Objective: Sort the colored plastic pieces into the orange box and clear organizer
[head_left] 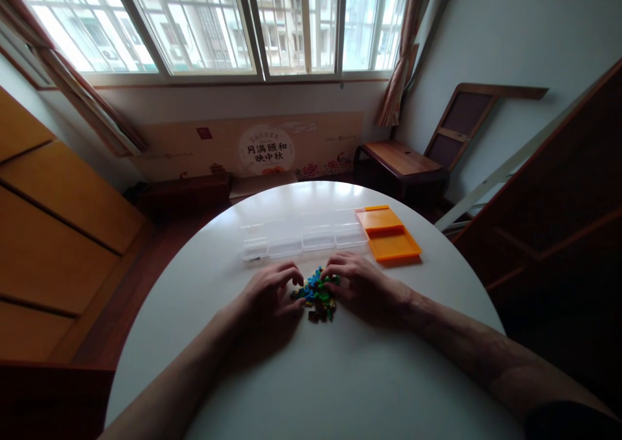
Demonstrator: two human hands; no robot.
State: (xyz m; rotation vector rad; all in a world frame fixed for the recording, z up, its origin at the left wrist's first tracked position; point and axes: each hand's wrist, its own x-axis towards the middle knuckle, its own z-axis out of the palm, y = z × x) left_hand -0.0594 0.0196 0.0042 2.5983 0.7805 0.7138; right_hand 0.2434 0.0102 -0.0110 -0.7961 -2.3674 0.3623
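Observation:
A small heap of little coloured pieces, which look like toy building bricks (pixel 318 292), lies on the white round table (pixel 311 382). Blue and green pieces make up most of it, with some yellow and brown ones at its near side. My left hand (pixel 273 291) is at the heap's left edge, its fingers curved and its thumb apart from them. On the other side, my right hand (pixel 358 278) reaches over the green pieces with thumb and fingers parted, fingertips touching the heap. No piece shows lifted in either hand.
Beyond the hands stands a clear plastic compartment box (pixel 304 236). An orange two-section tray (pixel 391 234) sits to its right. Past the table's far edge are a wooden chair (pixel 403 158), a printed banner (pixel 267 147) and a window (pixel 208 25).

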